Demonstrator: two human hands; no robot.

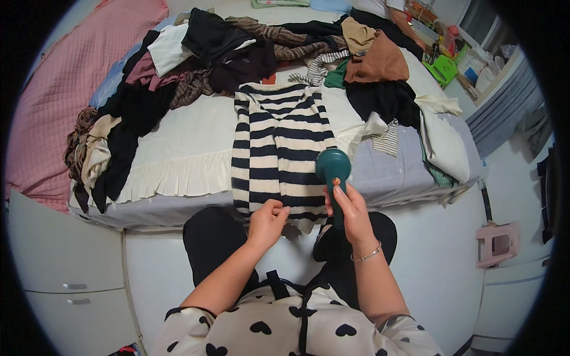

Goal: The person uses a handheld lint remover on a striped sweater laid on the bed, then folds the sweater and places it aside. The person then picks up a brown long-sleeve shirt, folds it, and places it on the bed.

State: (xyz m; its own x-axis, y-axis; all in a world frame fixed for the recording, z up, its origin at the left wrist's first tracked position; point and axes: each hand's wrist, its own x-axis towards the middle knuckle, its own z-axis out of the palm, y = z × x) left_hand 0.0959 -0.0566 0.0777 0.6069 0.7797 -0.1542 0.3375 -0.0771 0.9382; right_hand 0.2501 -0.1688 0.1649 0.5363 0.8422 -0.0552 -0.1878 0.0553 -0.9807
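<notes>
A knitted garment with navy and cream stripes lies lengthwise on the bed, its near end at the mattress edge. In my right hand is a green handheld device with a round head, perhaps a fabric shaver; the thumb rests by its copper-coloured button. The head is over the garment's right edge; whether it touches the knit I cannot tell. My left hand is at the garment's near end, with thumb and forefinger together at the cloth. A fold of the knit seems to be between them.
Piled clothes lie across the far side of the bed, more at left and right. A pink quilted cover is at far left. Another person is beyond the bed. A pink plastic stool stands right, a white cabinet left.
</notes>
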